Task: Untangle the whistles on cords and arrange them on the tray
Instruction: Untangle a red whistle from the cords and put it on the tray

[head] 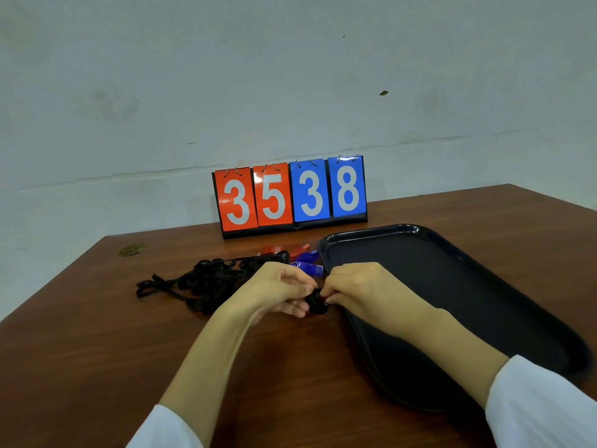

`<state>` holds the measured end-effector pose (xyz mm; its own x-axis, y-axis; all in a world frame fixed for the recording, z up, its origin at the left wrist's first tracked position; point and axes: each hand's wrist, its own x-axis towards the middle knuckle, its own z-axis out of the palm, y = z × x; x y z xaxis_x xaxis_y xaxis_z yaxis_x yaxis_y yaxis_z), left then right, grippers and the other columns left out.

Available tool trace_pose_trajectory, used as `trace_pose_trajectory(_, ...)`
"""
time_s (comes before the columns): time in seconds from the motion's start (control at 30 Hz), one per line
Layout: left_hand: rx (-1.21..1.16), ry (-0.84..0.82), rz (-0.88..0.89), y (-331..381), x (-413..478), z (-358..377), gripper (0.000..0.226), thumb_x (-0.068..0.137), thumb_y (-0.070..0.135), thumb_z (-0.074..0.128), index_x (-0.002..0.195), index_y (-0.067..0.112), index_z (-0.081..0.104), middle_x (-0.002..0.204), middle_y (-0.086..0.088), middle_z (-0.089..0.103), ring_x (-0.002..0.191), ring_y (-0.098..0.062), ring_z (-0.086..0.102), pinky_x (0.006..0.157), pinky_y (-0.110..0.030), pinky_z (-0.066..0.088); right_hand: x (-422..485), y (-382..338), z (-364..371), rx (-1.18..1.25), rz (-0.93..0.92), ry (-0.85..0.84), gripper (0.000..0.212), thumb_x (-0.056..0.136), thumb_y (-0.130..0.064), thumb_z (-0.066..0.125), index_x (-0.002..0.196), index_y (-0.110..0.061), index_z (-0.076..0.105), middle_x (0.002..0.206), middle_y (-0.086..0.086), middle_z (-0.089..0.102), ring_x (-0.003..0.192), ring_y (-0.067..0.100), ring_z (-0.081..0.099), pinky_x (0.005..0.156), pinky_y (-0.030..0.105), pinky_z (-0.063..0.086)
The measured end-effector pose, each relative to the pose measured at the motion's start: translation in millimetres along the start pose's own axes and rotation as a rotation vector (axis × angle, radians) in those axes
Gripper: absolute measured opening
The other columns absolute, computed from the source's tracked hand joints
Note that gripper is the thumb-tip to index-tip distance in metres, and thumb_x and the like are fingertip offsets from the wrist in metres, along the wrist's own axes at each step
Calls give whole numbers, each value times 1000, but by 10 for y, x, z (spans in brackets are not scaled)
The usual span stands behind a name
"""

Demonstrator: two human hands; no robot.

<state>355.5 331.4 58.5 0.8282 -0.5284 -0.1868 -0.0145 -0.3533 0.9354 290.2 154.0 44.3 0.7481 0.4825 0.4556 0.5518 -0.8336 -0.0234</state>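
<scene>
Several red whistles (273,249) and blue whistles (310,268) lie bunched on the desk (97,350), just beside the left rim of the tray (403,227). Their black cords (206,281) trail off to the left in one loose tangled heap, with a few loops straying toward the desk's left edge. Nearer the person, at the tray's rim, both hands meet over a black piece (318,303); it is too dark to tell whether it is a whistle or a knot of cord. The left hand (281,286) pinches it from the left with curled fingers, palm turned inward. The right hand (355,286) pinches it from the right, knuckles up, its forearm lying across the tray. The tray itself is black and holds no whistles. White sleeves (542,409) cover both arms from the forearm down. A flip scoreboard (290,197) reading 3538, two red cards then two blue, stands at the desk's far edge against a pale wall (290,76).
</scene>
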Motion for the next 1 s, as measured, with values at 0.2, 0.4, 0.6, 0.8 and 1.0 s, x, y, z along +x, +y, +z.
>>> trace_pose_trajectory(0.2,393,84,258,0,17,27,8,87,10,64,87,13,71,75,-8,71,65,-17,68,64,-25,58,-2,19,-21,27,55,-11,12,84,-18,65,95,-14,69,90,2,69,85,16,65,78,32,54)
trace_pose_trajectory(0.4,493,178,380,-33,54,113,10,91,17,57,89,16,66,92,-1,64,77,-11,59,62,-15,46,13,-4,-31,60,62,-18,16,87,-19,63,101,-15,69,96,1,69,91,14,64,85,27,50)
trace_pose_trajectory(0.6,-32,84,183,-65,86,194,15,95,14,50,86,15,61,94,-6,65,85,-15,59,74,-27,49,5,-12,-49,107,79,-4,12,85,-19,65,96,-18,69,92,-4,69,88,7,63,83,16,45)
trace_pose_trajectory(0.8,-449,-76,6,-25,57,176,16,95,24,52,96,12,62,98,-11,66,84,-23,67,67,-35,57,-17,59,-66,181,157,154,15,81,-18,70,95,-17,69,90,-5,69,84,1,61,79,15,49)
trace_pose_trajectory(1.0,-493,0,23,-73,79,244,26,89,25,60,107,6,61,89,-12,67,65,-18,63,57,-25,54,-13,73,-52,269,291,156,19,83,-25,63,102,-23,65,98,-12,65,90,-1,59,84,21,51)
